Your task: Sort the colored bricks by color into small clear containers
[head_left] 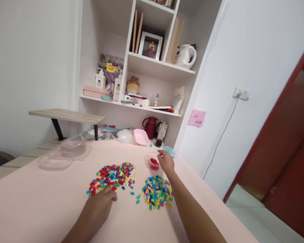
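My left hand rests at the near edge of a mixed pile of small toy building bricks on the left. Its fingers are curled in, and whatever they hold, if anything, is hidden. Over the right rim of a small clear round tub reaches my right hand, fingers apart with no brick visible in them. Red bricks lie inside that tub. Beside my right forearm is a second pile of bricks, mostly yellow, green and blue with a few pink ones.
Clear plastic containers stand at the table's left edge. Behind the table are a pink tray, a red jug and a dark-liquid bottle. A tub with light blue contents sits beyond my right hand. Loose bricks lie between the piles.
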The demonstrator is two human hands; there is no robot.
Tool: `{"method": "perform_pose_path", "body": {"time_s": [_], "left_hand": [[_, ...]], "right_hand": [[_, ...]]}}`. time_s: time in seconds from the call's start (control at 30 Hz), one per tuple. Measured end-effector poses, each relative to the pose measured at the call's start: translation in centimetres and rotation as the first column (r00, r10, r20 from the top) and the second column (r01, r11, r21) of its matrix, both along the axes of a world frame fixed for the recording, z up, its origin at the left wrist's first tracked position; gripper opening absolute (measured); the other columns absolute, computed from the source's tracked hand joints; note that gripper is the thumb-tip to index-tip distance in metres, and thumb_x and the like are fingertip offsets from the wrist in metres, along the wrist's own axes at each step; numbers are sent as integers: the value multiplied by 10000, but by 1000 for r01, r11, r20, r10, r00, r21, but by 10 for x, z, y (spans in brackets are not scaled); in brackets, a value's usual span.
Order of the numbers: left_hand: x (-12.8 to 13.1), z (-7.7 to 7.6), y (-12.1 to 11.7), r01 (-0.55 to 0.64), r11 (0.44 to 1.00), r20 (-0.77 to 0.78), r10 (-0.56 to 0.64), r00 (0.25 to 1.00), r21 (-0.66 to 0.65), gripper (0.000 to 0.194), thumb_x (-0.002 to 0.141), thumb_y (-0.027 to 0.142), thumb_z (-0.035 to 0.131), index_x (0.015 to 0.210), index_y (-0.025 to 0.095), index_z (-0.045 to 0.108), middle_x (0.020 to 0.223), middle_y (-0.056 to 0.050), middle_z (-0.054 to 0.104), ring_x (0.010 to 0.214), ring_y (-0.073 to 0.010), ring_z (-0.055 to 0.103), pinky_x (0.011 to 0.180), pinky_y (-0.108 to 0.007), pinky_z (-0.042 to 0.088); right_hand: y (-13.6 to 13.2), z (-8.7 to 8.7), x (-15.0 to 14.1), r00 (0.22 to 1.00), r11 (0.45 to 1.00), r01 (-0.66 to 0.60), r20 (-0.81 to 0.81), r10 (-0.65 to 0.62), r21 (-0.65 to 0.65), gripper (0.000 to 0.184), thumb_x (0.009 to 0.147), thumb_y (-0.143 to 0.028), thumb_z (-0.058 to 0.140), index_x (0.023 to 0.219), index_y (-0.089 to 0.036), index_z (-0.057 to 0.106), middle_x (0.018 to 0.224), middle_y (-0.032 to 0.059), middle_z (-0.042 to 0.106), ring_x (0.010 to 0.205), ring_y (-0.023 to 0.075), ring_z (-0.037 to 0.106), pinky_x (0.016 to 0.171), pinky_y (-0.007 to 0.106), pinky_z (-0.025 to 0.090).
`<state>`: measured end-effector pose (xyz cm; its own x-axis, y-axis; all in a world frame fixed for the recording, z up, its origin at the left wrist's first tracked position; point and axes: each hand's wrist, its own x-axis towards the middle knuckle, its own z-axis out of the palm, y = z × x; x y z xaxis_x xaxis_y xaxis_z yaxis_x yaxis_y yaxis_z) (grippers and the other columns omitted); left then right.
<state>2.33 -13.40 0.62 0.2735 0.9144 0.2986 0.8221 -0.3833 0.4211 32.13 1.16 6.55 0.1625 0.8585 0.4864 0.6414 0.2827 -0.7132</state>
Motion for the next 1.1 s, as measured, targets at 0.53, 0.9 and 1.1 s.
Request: {"method": "perform_pose_path", "body": {"time_s": [0.53, 0.9, 1.1], "left_hand": [[2, 6, -1, -28, 999, 28, 29, 999, -26, 299, 860, 140, 362, 822, 249, 638, 943, -12, 687, 859, -162, 650, 755, -284, 458], [2, 6, 1, -39, 998, -26, 37, 999, -50, 319, 851, 126, 345, 845, 249, 639, 954, -10, 683, 877, -156, 650, 770, -278, 457], [1, 6, 1, -25, 998, -11, 25, 1000, -55, 309, 871, 142, 345, 853, 255, 632, 975, -7, 687, 919, -157, 646, 791, -281, 450]], "right_hand": [[-53, -40, -72, 803, 783, -526, 111, 586, -332, 265, 722, -118, 650, 935, -244, 744, 945, 15, 664, 756, 136, 614, 687, 225, 461], [-53, -46, -79, 790, 856, -422, 342, 509, -299, 240, 758, -74, 608, 903, -238, 705, 908, 17, 610, 800, 140, 573, 719, 224, 394], [-50, -47, -64, 843, 866, -410, 244, 479, -286, 65, 738, -177, 699, 741, -189, 635, 735, -16, 639, 691, 131, 559, 636, 214, 381]]}}
